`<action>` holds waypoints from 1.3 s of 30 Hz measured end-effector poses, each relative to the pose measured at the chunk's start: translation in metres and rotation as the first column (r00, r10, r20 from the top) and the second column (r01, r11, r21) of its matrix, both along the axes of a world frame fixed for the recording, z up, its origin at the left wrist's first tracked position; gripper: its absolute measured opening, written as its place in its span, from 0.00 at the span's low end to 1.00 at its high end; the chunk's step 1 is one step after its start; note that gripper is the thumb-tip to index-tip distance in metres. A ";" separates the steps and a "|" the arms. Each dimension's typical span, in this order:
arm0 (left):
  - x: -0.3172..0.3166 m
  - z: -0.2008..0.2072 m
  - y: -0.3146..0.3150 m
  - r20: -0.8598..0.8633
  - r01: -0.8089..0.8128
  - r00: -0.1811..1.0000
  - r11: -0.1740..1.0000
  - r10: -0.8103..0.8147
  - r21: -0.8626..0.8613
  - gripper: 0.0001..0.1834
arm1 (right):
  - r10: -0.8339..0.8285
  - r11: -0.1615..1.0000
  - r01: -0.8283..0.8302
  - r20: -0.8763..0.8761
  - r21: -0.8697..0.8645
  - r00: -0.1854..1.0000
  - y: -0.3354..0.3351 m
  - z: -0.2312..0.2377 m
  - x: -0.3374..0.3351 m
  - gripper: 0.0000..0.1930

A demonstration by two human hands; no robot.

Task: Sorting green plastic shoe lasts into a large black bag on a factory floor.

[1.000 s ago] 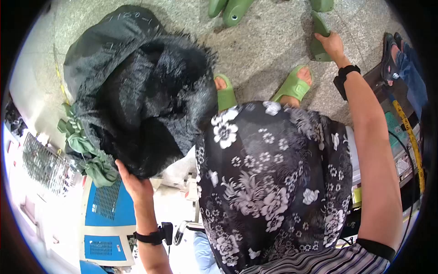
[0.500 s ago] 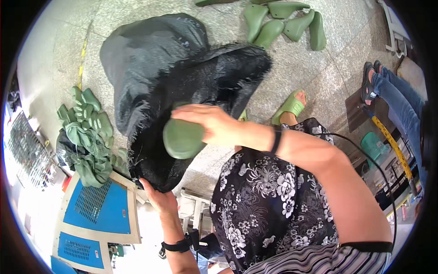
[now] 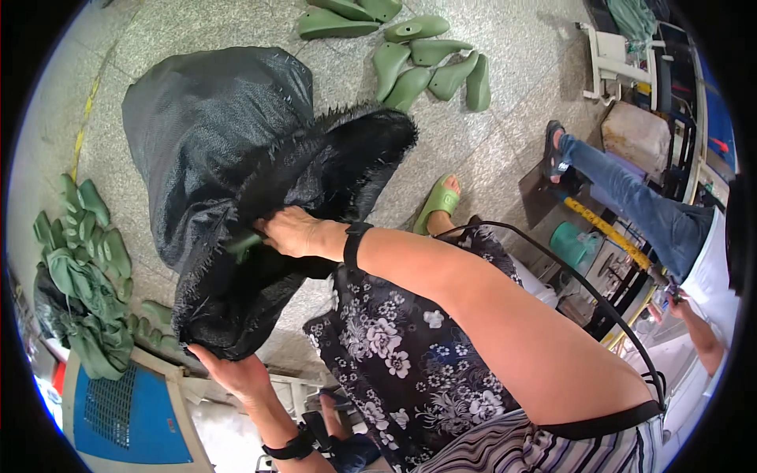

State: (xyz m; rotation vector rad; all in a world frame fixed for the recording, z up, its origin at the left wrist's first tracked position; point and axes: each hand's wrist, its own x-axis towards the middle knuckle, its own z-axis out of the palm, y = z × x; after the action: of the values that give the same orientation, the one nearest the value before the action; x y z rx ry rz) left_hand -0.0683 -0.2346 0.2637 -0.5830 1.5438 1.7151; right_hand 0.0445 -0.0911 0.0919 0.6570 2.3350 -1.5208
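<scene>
A large black woven sack [image 3: 209, 126] with a frayed edge lies on the floor before me, its mouth turned toward me. My left hand [image 3: 243, 378] grips the rim at the near end of the mouth, thumb against the cloth. Inside the mouth, my right hand [image 3: 296, 232] is closed around a green shoe last [image 3: 243, 247]. Only a small part of that last shows; sack folds and my hand cover the rest. What else lies within the sack is hidden in its dark folds.
Several green shoe lasts [image 3: 452, 77] lie on the floor beyond the sack. More lasts [image 3: 110, 251] are heaped at the left beside a green cloth bundle [image 3: 93, 319]. A blue-and-cream cabinet [image 3: 158, 430] stands near left. Another person's jeans-clad leg [image 3: 611, 165] and a teal bin [image 3: 569, 243] are at right.
My right hand has lowered the shoe last from above the opening into the sack's mouth. My left hand still grips the rim. The whole view has shifted.
</scene>
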 end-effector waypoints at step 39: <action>0.000 -0.040 0.022 -0.052 -0.038 0.998 0.950 0.022 -0.310 0.30 | 0.176 0.441 0.244 0.349 -0.864 0.920 0.137 0.032 0.113 0.40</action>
State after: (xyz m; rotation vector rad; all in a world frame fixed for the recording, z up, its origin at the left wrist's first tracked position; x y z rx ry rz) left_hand -0.0681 -0.2128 0.2235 -0.7303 1.8662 1.5260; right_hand 0.1578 0.0458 0.1242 0.5991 0.9081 -2.0856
